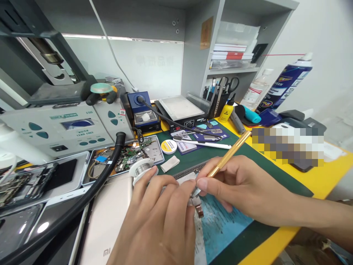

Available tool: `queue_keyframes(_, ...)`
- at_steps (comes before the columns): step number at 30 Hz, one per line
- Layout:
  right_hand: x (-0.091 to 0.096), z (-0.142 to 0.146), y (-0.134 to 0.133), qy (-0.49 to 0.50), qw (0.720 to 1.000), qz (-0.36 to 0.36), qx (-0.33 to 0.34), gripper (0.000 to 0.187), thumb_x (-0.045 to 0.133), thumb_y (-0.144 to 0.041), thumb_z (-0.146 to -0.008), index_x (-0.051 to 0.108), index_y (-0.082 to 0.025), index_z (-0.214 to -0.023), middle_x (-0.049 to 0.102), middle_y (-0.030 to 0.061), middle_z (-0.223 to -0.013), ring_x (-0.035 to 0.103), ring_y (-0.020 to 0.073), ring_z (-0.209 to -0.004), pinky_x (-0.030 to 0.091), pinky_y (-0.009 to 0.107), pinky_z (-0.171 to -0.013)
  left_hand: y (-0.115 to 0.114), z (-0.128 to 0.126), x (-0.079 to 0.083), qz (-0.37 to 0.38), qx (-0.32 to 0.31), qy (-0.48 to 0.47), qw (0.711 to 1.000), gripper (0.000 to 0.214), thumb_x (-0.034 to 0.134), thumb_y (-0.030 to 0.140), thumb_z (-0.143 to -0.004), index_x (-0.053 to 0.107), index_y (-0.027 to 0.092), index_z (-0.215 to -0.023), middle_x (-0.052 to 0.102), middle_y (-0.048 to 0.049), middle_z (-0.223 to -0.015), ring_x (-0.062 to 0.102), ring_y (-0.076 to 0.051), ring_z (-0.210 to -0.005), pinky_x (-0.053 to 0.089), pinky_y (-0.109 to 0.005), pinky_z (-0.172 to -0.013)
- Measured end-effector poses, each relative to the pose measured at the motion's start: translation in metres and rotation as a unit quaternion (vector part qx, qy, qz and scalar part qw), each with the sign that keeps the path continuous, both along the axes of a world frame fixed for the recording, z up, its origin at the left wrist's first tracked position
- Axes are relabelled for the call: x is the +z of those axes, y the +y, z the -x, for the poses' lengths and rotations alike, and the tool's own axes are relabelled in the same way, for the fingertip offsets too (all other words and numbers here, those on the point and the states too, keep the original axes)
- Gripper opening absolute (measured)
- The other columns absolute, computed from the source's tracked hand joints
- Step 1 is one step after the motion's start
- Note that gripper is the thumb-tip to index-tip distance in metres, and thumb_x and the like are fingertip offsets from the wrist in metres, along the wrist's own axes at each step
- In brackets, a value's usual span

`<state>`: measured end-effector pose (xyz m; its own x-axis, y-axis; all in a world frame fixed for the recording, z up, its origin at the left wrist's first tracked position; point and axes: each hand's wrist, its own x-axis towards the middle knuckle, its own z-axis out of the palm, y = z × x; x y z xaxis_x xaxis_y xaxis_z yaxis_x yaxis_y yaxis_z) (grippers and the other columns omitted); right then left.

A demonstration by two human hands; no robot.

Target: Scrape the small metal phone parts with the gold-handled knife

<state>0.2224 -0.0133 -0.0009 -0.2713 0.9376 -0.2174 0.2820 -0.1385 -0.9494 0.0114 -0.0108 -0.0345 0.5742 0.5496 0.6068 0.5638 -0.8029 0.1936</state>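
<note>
My right hand (242, 184) is closed around a slim gold metal handle (228, 154), held like a pen and slanting up to the right. Its tip is hidden at the fingertips. My left hand (162, 217) is closed, its fingertips pressing on a small silvery part with a brown flat end (196, 201), perhaps a phone circuit piece. My fingers cover much of that part. Both hands meet above a worn blue sheet (223, 232) on the green mat (264, 184). A perforated metal strip (190, 173) lies just behind the fingers.
A solder spool (142, 169) and a Xiaomi phone or tablet back (110, 217) lie left. A black hose (93, 195) crosses there from the grey soldering station (66, 125). Behind are a tray of circuit boards (127, 156), a white-handled tool (212, 144) and a heating plate (182, 108).
</note>
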Motion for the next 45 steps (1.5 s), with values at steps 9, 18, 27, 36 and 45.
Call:
queue_keyframes(9, 0.0029, -0.0003, 0.0014, 0.0, 1.0, -0.005, 0.015, 0.025, 0.074, -0.04, -0.088, 0.067, -0.016, -0.086, 0.047, -0.0065, -0.054, 0.039, 0.0074, -0.045, 0.028, 0.02, -0.041, -0.0001, 0.0005, -0.0019, -0.01, 0.002, 0.0, 1.0, 0.032, 0.058, 0.013, -0.091, 0.055, 0.016, -0.123, 0.068, -0.0008, -0.094, 0.059, -0.021, -0.096, 0.043, -0.048, -0.107)
queue_keyframes(18, 0.0033, 0.0005, 0.001, 0.014, 1.0, 0.001, 0.015, 0.022, 0.074, -0.036, -0.088, 0.067, -0.016, -0.086, 0.048, -0.007, -0.052, 0.041, 0.0068, -0.044, 0.027, 0.019, -0.04, 0.0016, -0.0026, -0.0012, -0.004, 0.001, 0.005, 1.0, 0.034, 0.058, 0.012, -0.091, 0.054, 0.016, -0.124, 0.068, -0.0009, -0.095, 0.059, -0.021, -0.097, 0.042, -0.048, -0.107)
queue_keyframes(27, 0.0041, -0.002, -0.0006, 0.018, 0.999, -0.004, 0.038, 0.021, 0.074, -0.035, -0.089, 0.065, -0.016, -0.087, 0.044, -0.007, -0.057, 0.038, 0.0075, -0.049, 0.028, 0.021, -0.044, 0.0011, 0.0016, -0.002, -0.001, -0.005, 0.008, 1.0, 0.034, 0.058, 0.012, -0.091, 0.055, 0.017, -0.124, 0.067, 0.0002, -0.097, 0.058, -0.019, -0.098, 0.038, -0.043, -0.11)
queue_keyframes(36, 0.0024, -0.0033, -0.0001, 0.031, 0.998, -0.012, 0.053, 0.017, 0.074, -0.031, -0.089, 0.064, -0.017, -0.086, 0.044, -0.0068, -0.061, 0.038, 0.0078, -0.052, 0.028, 0.02, -0.045, 0.0023, 0.0031, -0.0051, -0.005, -0.014, 0.003, 1.0, 0.033, 0.06, 0.012, -0.09, 0.055, 0.016, -0.122, 0.066, -0.0012, -0.098, 0.056, -0.02, -0.101, 0.038, -0.044, -0.112)
queue_keyframes(45, 0.0016, -0.0028, 0.0004, 0.046, 0.996, -0.018, 0.07, 0.016, 0.073, -0.028, -0.09, 0.063, -0.017, -0.086, 0.044, -0.0072, -0.062, 0.038, 0.0072, -0.052, 0.028, 0.02, -0.045, 0.002, 0.0015, -0.0053, -0.019, -0.012, -0.001, 1.0, 0.03, 0.058, 0.011, -0.09, 0.056, 0.015, -0.12, 0.066, -0.0023, -0.097, 0.056, -0.021, -0.1, 0.039, -0.045, -0.11)
